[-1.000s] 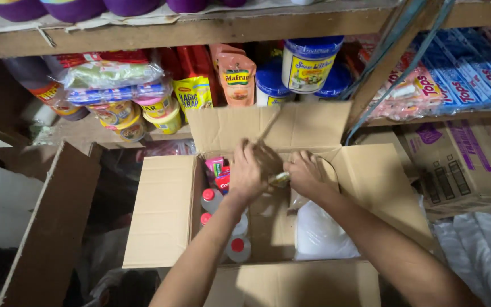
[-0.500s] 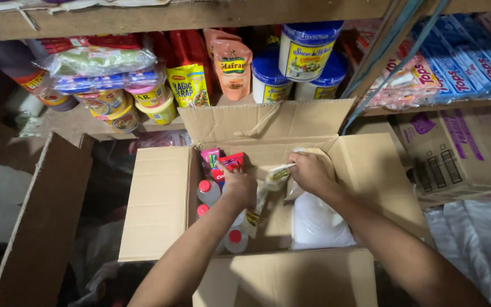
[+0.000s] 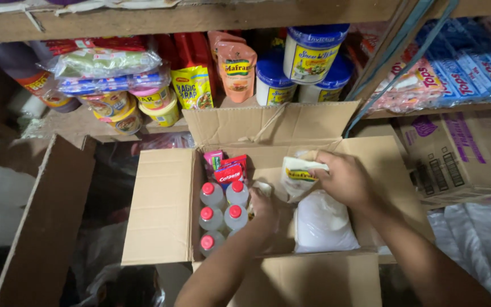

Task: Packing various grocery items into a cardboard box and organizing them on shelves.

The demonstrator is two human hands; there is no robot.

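Observation:
An open cardboard box (image 3: 163, 210) sits below me. Inside on the left stand several clear bottles with red caps (image 3: 223, 210), with red and pink packets (image 3: 227, 167) behind them. A white plastic bag (image 3: 322, 224) lies in the right half. My right hand (image 3: 345, 179) grips a small white and yellow pouch (image 3: 298, 173) at the back of the box. My left hand (image 3: 265, 207) reaches down into the middle of the box beside the bottles; its fingers touch something pale, partly hidden.
Wooden shelves above hold blue-lidded tubs (image 3: 311, 51), an orange pouch (image 3: 237, 68), yellow and red packets (image 3: 191, 79) and wrapped goods (image 3: 106, 62). Another printed carton (image 3: 461, 153) stands to the right, blue packets (image 3: 478, 57) above it. A wooden board (image 3: 46, 222) leans on the left.
My left hand has dropped from the pouch down into the box beside the bottles. My right hand keeps the pouch and has lowered it toward the back of the box.

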